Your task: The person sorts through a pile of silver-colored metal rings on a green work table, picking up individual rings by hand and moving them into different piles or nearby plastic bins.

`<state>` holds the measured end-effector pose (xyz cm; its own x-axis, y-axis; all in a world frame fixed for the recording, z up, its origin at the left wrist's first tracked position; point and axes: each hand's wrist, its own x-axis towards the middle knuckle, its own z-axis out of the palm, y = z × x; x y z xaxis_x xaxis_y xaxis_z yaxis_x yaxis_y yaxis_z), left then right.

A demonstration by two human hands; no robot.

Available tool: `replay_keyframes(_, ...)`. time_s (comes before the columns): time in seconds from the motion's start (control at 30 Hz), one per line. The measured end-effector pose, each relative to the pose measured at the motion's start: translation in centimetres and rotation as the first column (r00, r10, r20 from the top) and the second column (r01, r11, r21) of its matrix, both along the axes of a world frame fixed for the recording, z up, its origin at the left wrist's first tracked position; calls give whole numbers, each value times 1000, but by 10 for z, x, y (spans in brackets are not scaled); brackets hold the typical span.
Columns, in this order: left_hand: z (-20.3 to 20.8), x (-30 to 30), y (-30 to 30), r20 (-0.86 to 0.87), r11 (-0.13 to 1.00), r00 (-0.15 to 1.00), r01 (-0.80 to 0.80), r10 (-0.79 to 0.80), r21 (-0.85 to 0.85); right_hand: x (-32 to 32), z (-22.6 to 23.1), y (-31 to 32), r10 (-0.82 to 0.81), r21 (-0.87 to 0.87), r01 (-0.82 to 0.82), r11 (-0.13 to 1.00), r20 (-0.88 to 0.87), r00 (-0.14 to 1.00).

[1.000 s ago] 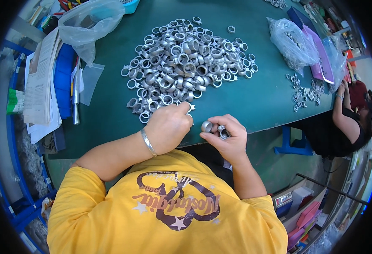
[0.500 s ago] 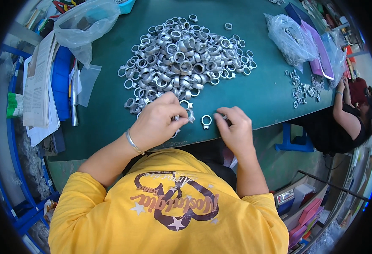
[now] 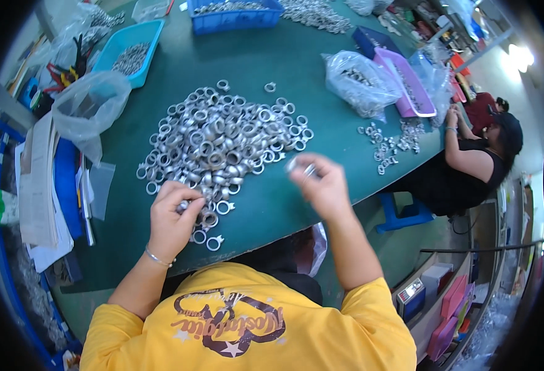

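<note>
A heap of silver metal ring clamps (image 3: 219, 139) with small lugs lies on the green tabletop (image 3: 284, 213). My left hand (image 3: 168, 213) is at the heap's near left edge, fingers closed around a metal ring clamp (image 3: 184, 206). Beside its fingertips are a few loose rings, one ring clamp (image 3: 215, 243) lying closest to the table's front edge. My right hand (image 3: 323, 185) is raised to the right of the heap, blurred by motion. Shiny metal ring clamps (image 3: 310, 170) show between its curled fingers; how many is unclear.
At the far side stand a turquoise tray (image 3: 154, 52) and a blue bin (image 3: 238, 21) of small metal parts. A plastic bag (image 3: 362, 86), a purple tray (image 3: 430, 113) and scattered parts (image 3: 396, 142) lie right. Papers (image 3: 40, 179) stand left. Another person (image 3: 470, 161) sits at right.
The view has shifted, showing more of the table's far side. My right hand has lifted from near the front edge toward the heap's right side. My left hand stays by the heap's near edge.
</note>
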<state>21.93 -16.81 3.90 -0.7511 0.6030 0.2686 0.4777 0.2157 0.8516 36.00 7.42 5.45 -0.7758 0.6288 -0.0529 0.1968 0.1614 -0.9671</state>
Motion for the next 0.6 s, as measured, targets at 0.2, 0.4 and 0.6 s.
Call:
replay_keyframes(0.2, -7, 1, 4, 530, 977, 844, -41, -78, 209, -36, 30, 154, -511, -248, 448, 859, -454, 730)
replay_keyframes(0.4, -7, 5, -5, 845, 835, 371, -251, -385, 490, -51, -7, 88, -323, -201, 268, 942, -331, 887)
replay_keyframes(0.6, -11, 9, -4, 777, 767, 170, -135, -606, 627, -32, -13, -69, 309, 73, -300, 951, -192, 931)
